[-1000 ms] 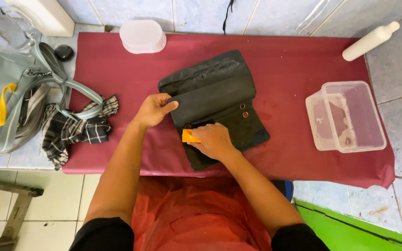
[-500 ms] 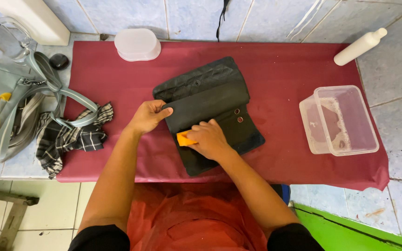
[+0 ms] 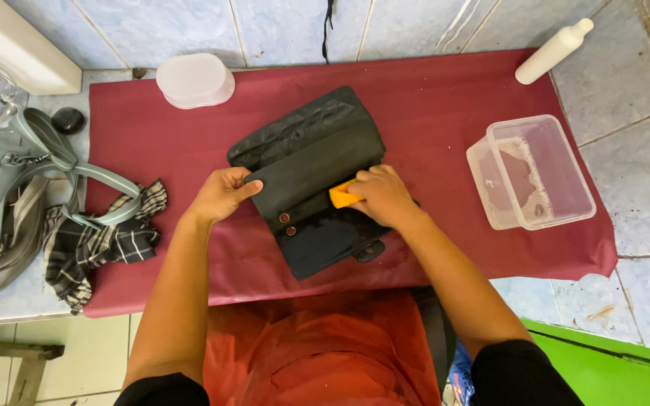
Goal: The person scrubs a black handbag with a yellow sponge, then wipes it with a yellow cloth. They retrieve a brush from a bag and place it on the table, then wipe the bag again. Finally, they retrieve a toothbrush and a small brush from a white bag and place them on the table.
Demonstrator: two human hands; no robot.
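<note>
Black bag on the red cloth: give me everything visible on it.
The black fabric bag lies flat and slanted on the dark red cloth, flap quilted, two metal snaps on the front panel, a loop at its lower edge. The lower part looks wet. The left hand pins its left edge; the right hand presses a small orange sponge on it.

1. One black wallet, with two metal snap studs.
2. One orange sponge.
3. Two clear plastic containers (one nested in the other).
4. One white bottle.
5. One white tub.
6. One checked cloth.
</note>
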